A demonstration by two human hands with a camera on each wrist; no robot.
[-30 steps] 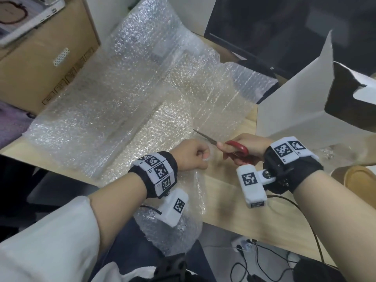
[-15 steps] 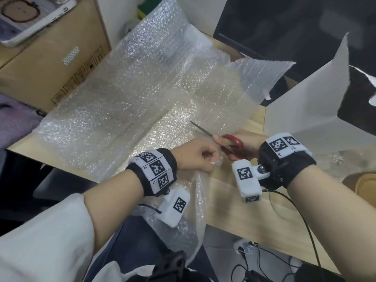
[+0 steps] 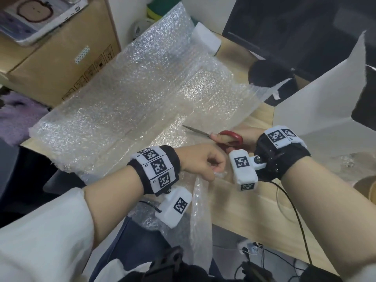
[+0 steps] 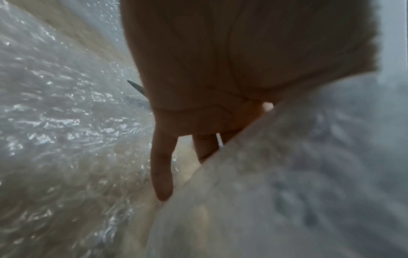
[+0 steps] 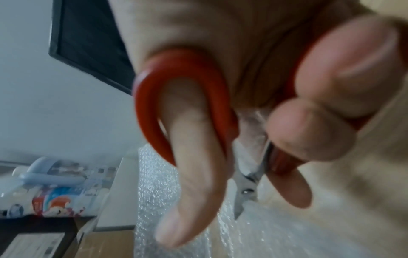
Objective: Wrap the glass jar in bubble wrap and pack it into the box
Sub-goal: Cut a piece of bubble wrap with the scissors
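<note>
A big sheet of bubble wrap lies spread over the wooden table, and its near end hangs off the front edge. My left hand pinches the wrap's edge near that front edge; the left wrist view shows the fingers against the bubble wrap. My right hand grips red-handled scissors with the blades pointing left over the wrap. Thumb and fingers sit in the scissors' loops. A white box stands with its flaps up at the right. Something clear and glassy lies blurred at the far right.
A brown cardboard carton stands at the left and a black monitor at the back. A white foam block lies behind the wrap. A round wooden lid sits at the right edge, and a black cable crosses the table front.
The scissors have edged a little farther left into the wrap. My left hand keeps its pinch on the wrap's edge. The head view has tilted up slightly.
</note>
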